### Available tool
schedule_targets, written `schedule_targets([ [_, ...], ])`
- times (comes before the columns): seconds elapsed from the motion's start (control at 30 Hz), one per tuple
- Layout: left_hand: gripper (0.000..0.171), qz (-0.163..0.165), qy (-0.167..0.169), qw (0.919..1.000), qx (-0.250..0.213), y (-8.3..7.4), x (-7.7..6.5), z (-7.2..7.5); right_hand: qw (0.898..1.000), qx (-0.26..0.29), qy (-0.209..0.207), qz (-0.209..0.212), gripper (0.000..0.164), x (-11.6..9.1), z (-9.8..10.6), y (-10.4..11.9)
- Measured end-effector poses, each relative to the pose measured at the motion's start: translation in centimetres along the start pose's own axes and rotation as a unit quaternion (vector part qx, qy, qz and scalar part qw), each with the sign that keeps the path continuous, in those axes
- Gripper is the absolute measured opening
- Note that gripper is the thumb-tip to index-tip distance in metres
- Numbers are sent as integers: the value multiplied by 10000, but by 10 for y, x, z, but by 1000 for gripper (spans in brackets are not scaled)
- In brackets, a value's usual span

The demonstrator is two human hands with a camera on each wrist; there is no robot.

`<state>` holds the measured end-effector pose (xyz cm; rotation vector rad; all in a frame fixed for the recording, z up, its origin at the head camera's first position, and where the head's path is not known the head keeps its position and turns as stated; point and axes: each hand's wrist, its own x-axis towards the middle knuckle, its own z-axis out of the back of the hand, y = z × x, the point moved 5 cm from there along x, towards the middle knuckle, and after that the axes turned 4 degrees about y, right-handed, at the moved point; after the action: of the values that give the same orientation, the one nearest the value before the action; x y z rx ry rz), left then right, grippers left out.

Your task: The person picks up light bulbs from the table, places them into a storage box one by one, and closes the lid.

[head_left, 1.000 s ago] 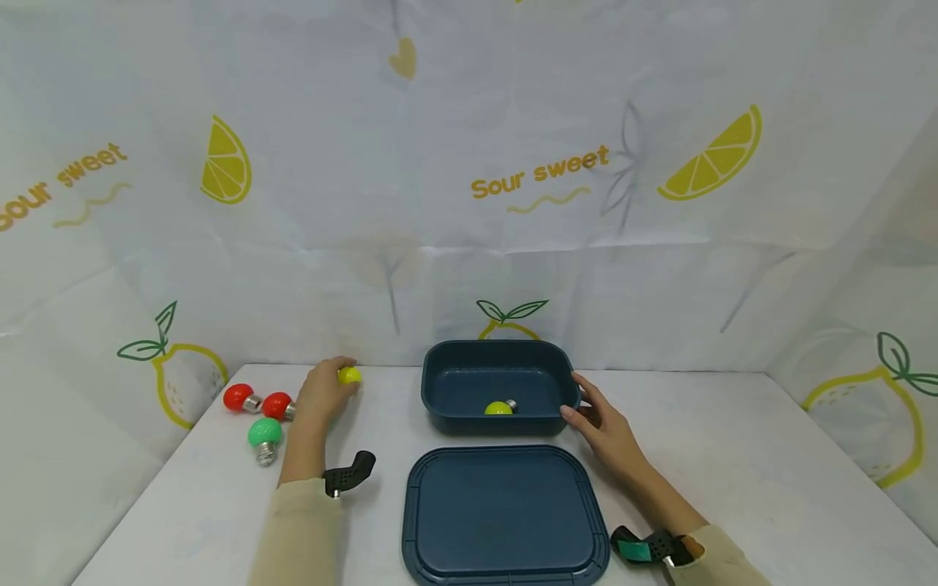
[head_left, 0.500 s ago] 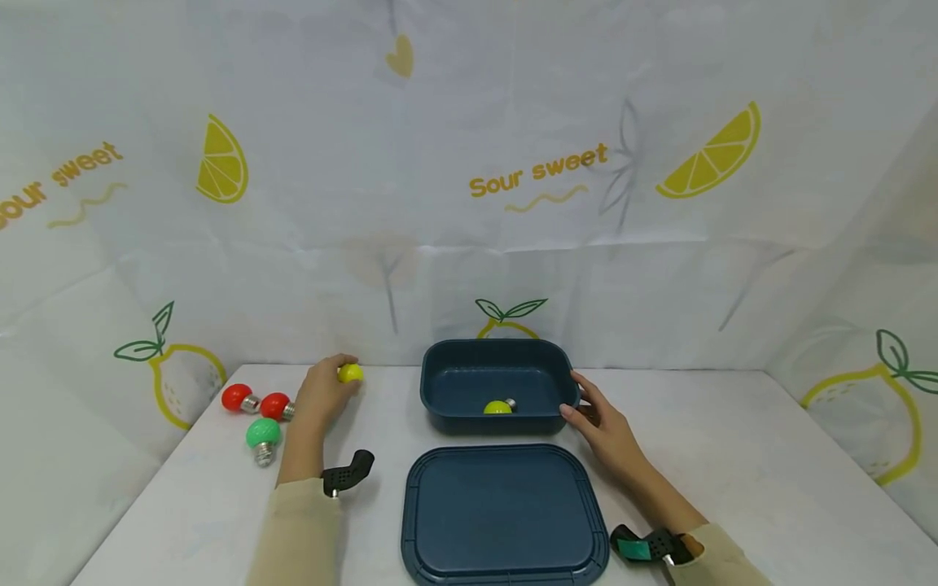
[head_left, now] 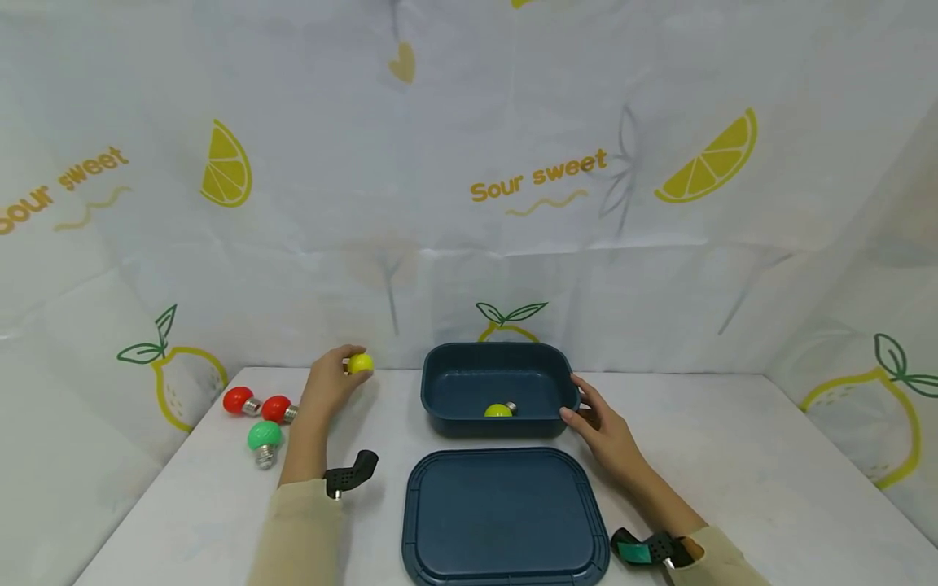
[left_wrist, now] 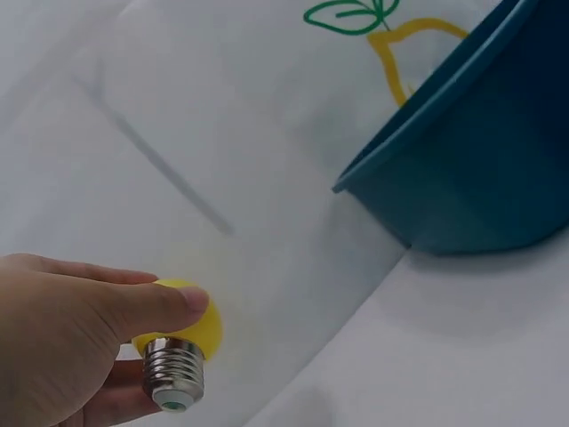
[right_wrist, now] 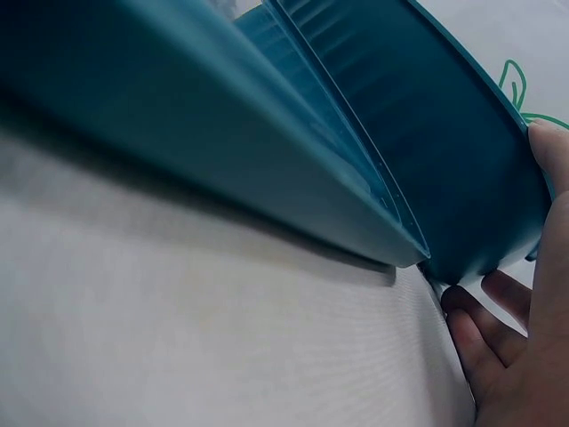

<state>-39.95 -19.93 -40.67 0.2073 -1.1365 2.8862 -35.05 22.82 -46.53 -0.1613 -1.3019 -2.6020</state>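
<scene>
A yellow light bulb [left_wrist: 209, 331] is pinched between the thumb and fingers of my left hand [head_left: 327, 386], raised a little off the table at the back left. Its metal screw base points down in the left wrist view. My right hand [head_left: 610, 438] holds the right front corner of a dark blue box [head_left: 476, 427], thumb near the rim and fingers round the side. Inside that box lies another yellow bulb [head_left: 498, 410]. In the right wrist view, fingertips [right_wrist: 462, 302] sit low against the box wall.
Left of my left forearm lie two red bulbs [head_left: 238, 400] and a green bulb [head_left: 265, 436]. A dark blue lid [head_left: 506, 513] rests flat in front of the box. A white printed cloth [head_left: 322, 285] hangs behind the table.
My left hand has lifted the yellow bulb slightly and carried it a little to the right. The right hand and the box stay where they were.
</scene>
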Motion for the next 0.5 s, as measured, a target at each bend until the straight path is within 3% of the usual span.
schedule_targets([
  [0.23,47,-366,-219,9991,-82,-20,0,2,10000,-18,-6,-15,66,0,1,0],
  [0.5,46,-744,-325,9965,-221,-33,2,-8,10000,7,-11,-43,66,0,0,-1],
])
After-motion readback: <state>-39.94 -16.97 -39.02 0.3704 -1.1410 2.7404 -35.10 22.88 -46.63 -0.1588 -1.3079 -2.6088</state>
